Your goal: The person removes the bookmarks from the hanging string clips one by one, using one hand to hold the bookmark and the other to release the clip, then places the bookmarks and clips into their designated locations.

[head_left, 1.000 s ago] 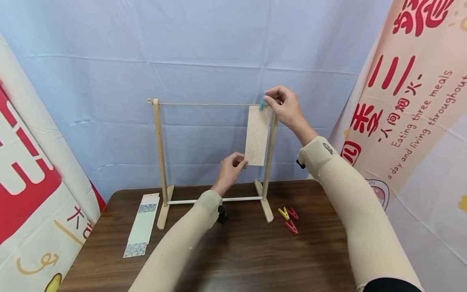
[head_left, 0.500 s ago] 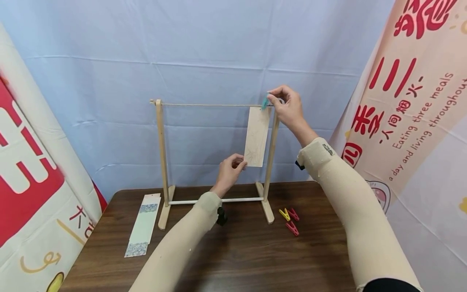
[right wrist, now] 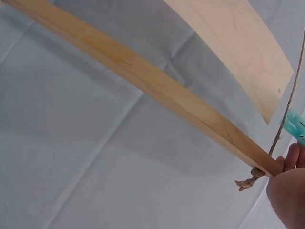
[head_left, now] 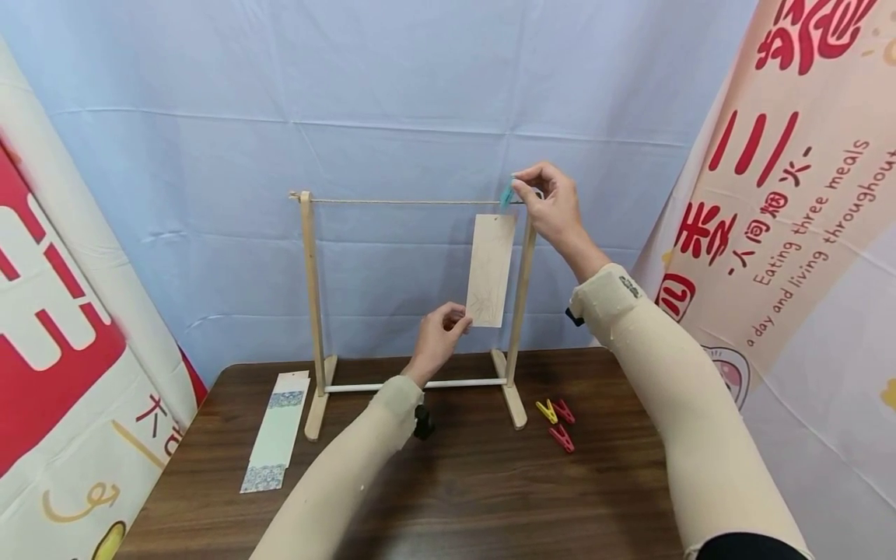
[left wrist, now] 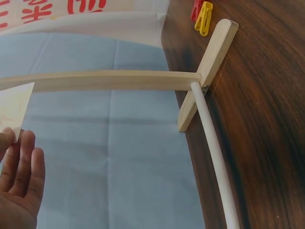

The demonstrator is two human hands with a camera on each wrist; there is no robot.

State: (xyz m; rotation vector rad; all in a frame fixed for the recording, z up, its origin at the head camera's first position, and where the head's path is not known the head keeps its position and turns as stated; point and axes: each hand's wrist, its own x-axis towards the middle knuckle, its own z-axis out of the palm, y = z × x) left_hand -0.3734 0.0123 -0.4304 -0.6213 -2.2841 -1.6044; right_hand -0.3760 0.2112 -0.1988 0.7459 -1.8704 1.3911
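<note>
My left hand (head_left: 439, 333) pinches the lower left corner of a cream paper bookmark (head_left: 490, 272) that bears faint line drawing and a small hole near its top. The bookmark stands upright, its top edge a little below the twine (head_left: 406, 202). Up at the right end of that twine, my right hand (head_left: 553, 204) pinches a teal clothespin (head_left: 507, 193). In the right wrist view the clothespin (right wrist: 294, 126) is at the twine (right wrist: 289, 102), apart from the bookmark (right wrist: 248, 52); whether it bites the twine I cannot tell.
The twine runs between two posts of a wooden stand (head_left: 519, 303) with a white lower bar (head_left: 465, 382). Right of it lie a yellow clothespin (head_left: 547, 411) and two red clothespins (head_left: 561, 438). Patterned bookmarks (head_left: 274, 435) lie at the left of the brown table (head_left: 490, 498).
The bookmark has moved down with my left hand, so a gap now shows between its top edge and the clothespin. My right hand stays at the twine's right end.
</note>
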